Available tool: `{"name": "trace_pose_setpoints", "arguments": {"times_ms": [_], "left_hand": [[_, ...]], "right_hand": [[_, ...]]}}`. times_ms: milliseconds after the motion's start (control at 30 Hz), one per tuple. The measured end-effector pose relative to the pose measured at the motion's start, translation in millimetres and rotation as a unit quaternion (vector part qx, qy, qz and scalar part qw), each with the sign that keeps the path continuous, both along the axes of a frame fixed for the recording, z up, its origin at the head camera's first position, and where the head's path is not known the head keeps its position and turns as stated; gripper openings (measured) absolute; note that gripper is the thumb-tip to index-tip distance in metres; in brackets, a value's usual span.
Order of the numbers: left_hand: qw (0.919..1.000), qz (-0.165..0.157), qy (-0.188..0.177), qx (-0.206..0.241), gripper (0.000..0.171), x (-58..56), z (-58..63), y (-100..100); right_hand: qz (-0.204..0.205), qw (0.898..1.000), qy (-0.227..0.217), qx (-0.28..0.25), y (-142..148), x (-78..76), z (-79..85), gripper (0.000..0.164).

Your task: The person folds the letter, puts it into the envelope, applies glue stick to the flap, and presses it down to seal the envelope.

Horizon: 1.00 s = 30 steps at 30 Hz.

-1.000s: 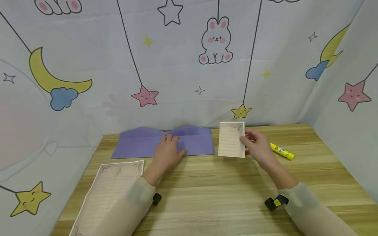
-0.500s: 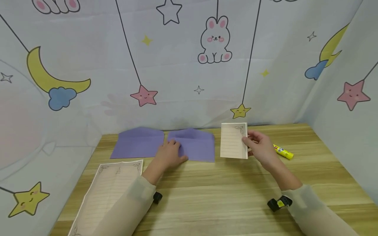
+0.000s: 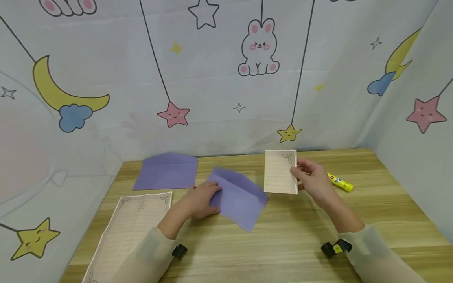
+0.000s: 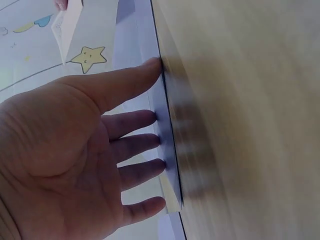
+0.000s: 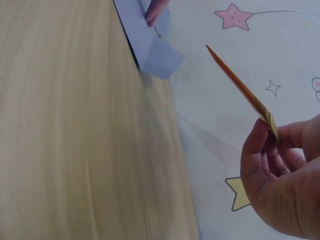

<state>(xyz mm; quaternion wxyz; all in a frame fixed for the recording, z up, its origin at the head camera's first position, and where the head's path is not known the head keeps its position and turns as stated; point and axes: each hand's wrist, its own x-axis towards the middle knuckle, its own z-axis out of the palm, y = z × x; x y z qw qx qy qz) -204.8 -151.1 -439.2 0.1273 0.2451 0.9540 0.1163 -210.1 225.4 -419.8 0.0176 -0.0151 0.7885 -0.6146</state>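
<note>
My right hand (image 3: pixel 314 179) pinches a folded sheet of lined letter paper (image 3: pixel 280 173) by its right edge, thumb in front, holding it upright over the table. In the right wrist view the folded letter paper (image 5: pixel 247 92) appears nearly edge-on between thumb and fingers. My left hand (image 3: pixel 199 199) rests its fingertips on a purple envelope (image 3: pixel 238 198), which lies slanted with its flap raised. Seen in the left wrist view, the fingers (image 4: pixel 135 147) and thumb are fairly straight, tips pressing on the envelope (image 4: pixel 167 135). A second purple envelope (image 3: pixel 166 173) lies behind, at the back left.
A larger lined letter sheet (image 3: pixel 131 220) with a decorated border lies flat at the left, partly under the left sleeve. A yellow glue stick (image 3: pixel 340 182) lies beyond the right hand. The wooden table (image 3: pixel 269 251) meets a printed cloth backdrop (image 3: pixel 219 78) at the rear.
My left hand has drawn the right-hand purple envelope toward me and turned it, away from the other envelope. The right hand still holds the folded letter paper, slightly lower.
</note>
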Motion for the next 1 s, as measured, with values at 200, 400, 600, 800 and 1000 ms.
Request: {"name": "trace_pose_setpoints", "arguments": {"times_ms": [200, 400, 600, 800, 1000], "left_hand": [[0.9992, -0.036, -0.011, 0.012, 0.069, 13.9, 2.2, -2], [0.9973, 0.056, 0.030, 0.036, 0.081, 18.3, -1.4, 0], [0.9770, 0.205, 0.059, 0.011, 0.109, 19.5, -11.1, 8], [0.9705, 0.235, 0.047, -0.025, 0.113, 19.3, -10.3, 14], [0.9658, 0.256, 0.034, -0.028, 0.118, 15.3, -10.4, 14]], "right_hand": [[0.007, 1.000, -0.014, 0.002, -4, 3.1, -6.5, 0.040], [0.007, 1.000, -0.013, 0.008, -7, 6.6, -10.9, 0.038], [0.004, 1.000, -0.011, 0.011, -9, 7.8, -12.0, 0.038], [0.004, 1.000, -0.012, 0.005, -10, 7.9, -14.9, 0.036], [0.007, 1.000, -0.011, 0.006, -11, 8.3, -14.6, 0.036]]}}
